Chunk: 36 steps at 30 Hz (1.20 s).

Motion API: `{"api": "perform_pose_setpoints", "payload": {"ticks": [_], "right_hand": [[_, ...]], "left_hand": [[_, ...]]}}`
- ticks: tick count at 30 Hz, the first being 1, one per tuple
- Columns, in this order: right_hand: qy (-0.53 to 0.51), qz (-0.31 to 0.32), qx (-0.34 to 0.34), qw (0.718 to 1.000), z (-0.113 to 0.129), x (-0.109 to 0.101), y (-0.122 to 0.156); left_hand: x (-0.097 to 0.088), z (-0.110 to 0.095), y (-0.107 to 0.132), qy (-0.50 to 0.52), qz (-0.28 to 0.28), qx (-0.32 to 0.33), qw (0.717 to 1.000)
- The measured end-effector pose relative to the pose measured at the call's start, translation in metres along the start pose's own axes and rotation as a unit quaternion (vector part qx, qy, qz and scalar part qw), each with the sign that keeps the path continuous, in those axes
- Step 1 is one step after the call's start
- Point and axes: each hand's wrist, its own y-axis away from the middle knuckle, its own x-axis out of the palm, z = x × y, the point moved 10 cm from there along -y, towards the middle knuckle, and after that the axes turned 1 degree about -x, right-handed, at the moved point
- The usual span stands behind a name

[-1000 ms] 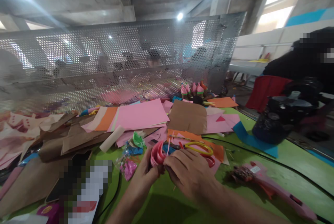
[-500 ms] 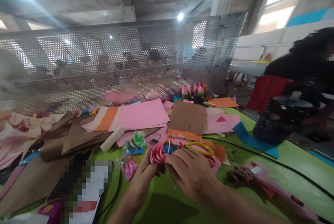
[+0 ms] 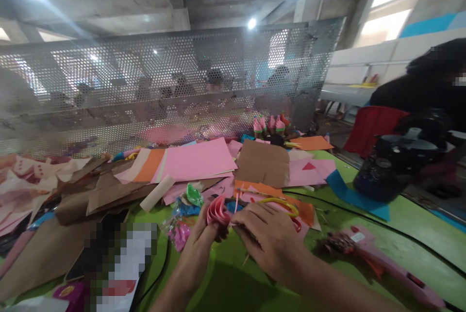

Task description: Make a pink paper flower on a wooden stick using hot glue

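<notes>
patch (image 3: 116, 263): pixelated block at lower left, lying over brown card; contents unreadable.
roll (image 3: 157, 192): white, tilted, resting on loose sheets left of the hands.
left hand (image 3: 202, 246): rises from the bottom edge, fingers and thumb clamped on the left side of the pleated paper (image 3: 217, 211).
pleated paper: pink, folded into curved layers like a small fan, held upright just above the green table (image 3: 225, 287), between both hands; lower edge hidden by fingers.
right hand (image 3: 269, 244): fingers curled tight on the pleated paper's lower right edge; thumb hidden, forearm cut off at the bottom right.
scissors (image 3: 282, 204): yellow handles just behind the right hand; blades covered by it.
glue gun (image 3: 386, 266): pink, lying on the table to the right, blurred, rear end cut off by the frame.
jar (image 3: 393, 164): black, near the right edge, details hard to make out.
</notes>
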Motion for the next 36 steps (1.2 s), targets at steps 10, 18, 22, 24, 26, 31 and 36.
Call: {"api": "perform_pose_setpoints", "payload": {"ticks": [10, 18, 22, 24, 26, 31, 36], "right_hand": [[-0.031, -0.015, -0.015, 0.999, 0.005, 0.003, 0.004], [-0.044, -0.024, 0.012, 0.999, -0.002, 0.002, 0.002], [-0.058, -0.026, 0.027, 0.998, -0.005, 0.005, 0.004], [-0.064, -0.025, 0.032, 0.997, -0.005, 0.007, 0.005], [-0.070, -0.018, 0.039, 0.997, -0.005, 0.009, 0.005], [-0.070, -0.020, 0.037, 0.997, -0.004, 0.009, 0.005], [-0.070, -0.011, 0.037, 0.997, -0.005, 0.011, 0.004]], "left_hand": [[0.000, -0.008, 0.003, -0.023, -0.022, 0.002, 1.000], [0.001, -0.010, 0.007, -0.035, -0.030, -0.005, 0.999], [0.004, -0.014, 0.007, -0.070, -0.009, 0.015, 0.997], [0.007, -0.016, 0.007, -0.081, 0.009, 0.029, 0.996], [0.009, -0.018, 0.008, -0.085, 0.018, 0.035, 0.996], [0.010, -0.018, 0.010, -0.068, 0.001, 0.024, 0.997], [0.009, -0.017, 0.008, -0.067, -0.001, 0.025, 0.997]]}}
